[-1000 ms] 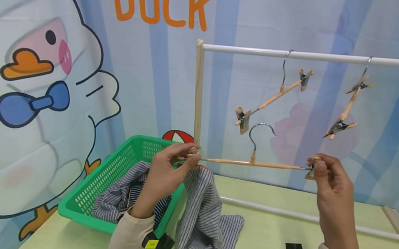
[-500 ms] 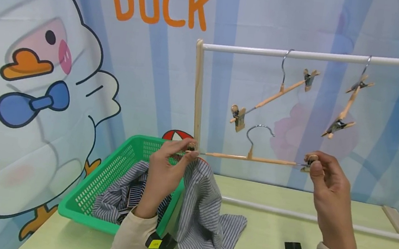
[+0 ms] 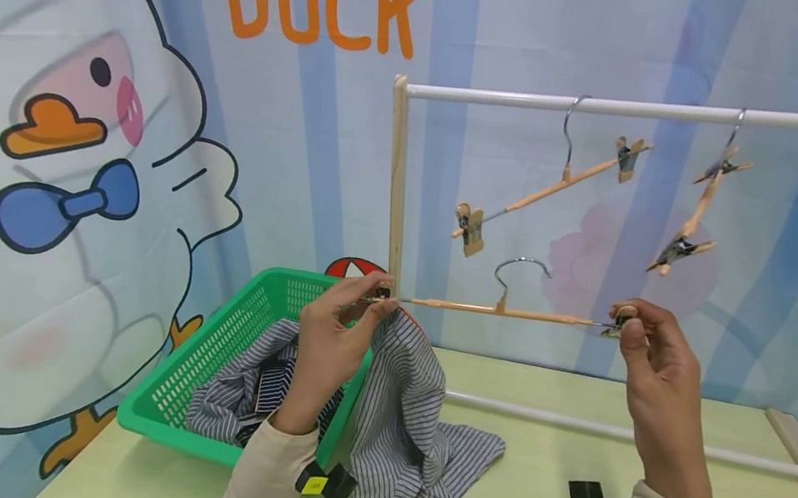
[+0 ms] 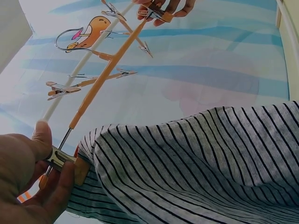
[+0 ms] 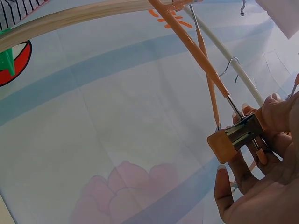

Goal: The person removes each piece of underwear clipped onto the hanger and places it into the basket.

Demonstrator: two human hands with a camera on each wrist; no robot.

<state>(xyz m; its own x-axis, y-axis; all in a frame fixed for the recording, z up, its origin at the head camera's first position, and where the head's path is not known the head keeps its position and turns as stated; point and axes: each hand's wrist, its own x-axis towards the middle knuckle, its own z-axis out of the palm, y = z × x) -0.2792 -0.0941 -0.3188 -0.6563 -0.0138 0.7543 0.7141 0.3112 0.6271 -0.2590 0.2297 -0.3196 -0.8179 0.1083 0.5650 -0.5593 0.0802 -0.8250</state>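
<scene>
Both hands hold a clip hanger [image 3: 470, 307] level in front of the rack, its metal hook upward. The left hand [image 3: 339, 329] pinches the clip at the hanger's left end. From that clip a grey-and-black striped garment [image 3: 396, 408] hangs by its edge, and its lower part lies on the table. In the left wrist view the cloth [image 4: 187, 158] sits in the jaws of the clip [image 4: 63, 158]. The right hand [image 3: 664, 385] pinches the right-end clip [image 5: 236, 135], which has no cloth in it.
A green basket [image 3: 177, 443] with striped clothes [image 3: 223, 407] stands at left. Behind the hands is a rack with a white top rail [image 3: 487, 97]; two more clip hangers [image 3: 558, 188] hang from it. A white lower bar [image 3: 551, 419] runs just above the table [image 3: 534, 486].
Both hands have raised the hanger slightly, and the garment has risen with it, its lower end spreading rightward. The nearer hanging hanger has turned a little on the rail.
</scene>
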